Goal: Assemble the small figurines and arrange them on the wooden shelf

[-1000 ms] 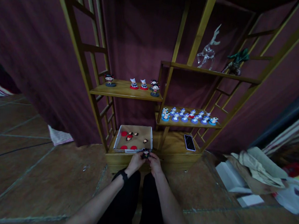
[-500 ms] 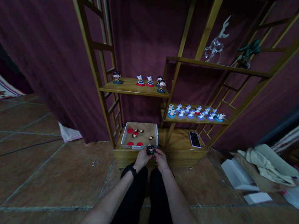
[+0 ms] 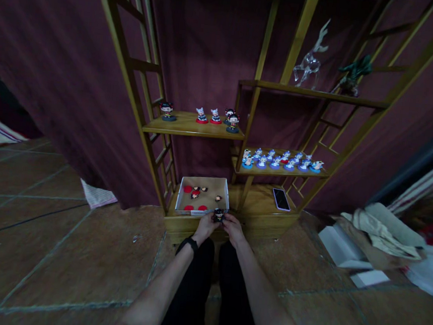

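Between my two hands is a small black-haired figurine, held just in front of the box's near right corner. My left hand has its fingers closed on the figurine's left side. On the other side, the fingers of my right hand pinch it too. The shallow white box on the low shelf holds several red discs and several small dark-haired figurine pieces. Finished-looking figurines on dark bases, such as one figurine, stand on the shelf above.
Two white-haired figurines on red bases share the upper left shelf. Several blue and white figurines line the right shelf. A phone lies below them. Higher up stands a clear deer ornament. White boxes lie on the floor at right.
The figurine has been turned slightly in my hands, which stay almost in place and both keep hold of it. The camera view has shifted a little.
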Motion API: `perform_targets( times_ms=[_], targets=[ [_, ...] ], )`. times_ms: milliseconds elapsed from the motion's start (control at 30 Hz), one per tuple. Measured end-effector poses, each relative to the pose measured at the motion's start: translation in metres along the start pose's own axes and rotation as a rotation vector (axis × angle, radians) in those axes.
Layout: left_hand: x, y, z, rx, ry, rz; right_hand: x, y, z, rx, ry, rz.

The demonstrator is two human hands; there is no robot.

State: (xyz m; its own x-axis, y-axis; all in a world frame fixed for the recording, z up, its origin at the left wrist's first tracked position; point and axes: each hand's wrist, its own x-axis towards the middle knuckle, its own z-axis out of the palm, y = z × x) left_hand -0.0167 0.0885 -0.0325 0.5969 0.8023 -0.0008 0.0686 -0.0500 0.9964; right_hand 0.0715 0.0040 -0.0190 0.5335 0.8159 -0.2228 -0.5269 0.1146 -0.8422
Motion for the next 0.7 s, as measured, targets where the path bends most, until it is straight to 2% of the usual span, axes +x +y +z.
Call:
perform_targets(
  times_ms=[100, 300, 433, 700],
  targets=[
    [0.001, -0.002, 0.0, -0.012, -0.011, 0.006, 0.003, 0.003, -0.001, -0.011, 0.007, -0.008],
    [0.001, 0.0, -0.004, -0.208, -0.115, -0.045, 0.004, 0.003, -0.001, -0.038, 0.081, 0.012],
    [0.0, 0.004, -0.006, -0.255, -0.156, -0.071, 0.001, -0.003, -0.001, -0.032, 0.056, 0.031],
    [-0.002, 0.004, -0.004, -0.238, -0.089, -0.08, 0.0, -0.007, 0.001, -0.049, 0.057, 0.068]
  ],
)
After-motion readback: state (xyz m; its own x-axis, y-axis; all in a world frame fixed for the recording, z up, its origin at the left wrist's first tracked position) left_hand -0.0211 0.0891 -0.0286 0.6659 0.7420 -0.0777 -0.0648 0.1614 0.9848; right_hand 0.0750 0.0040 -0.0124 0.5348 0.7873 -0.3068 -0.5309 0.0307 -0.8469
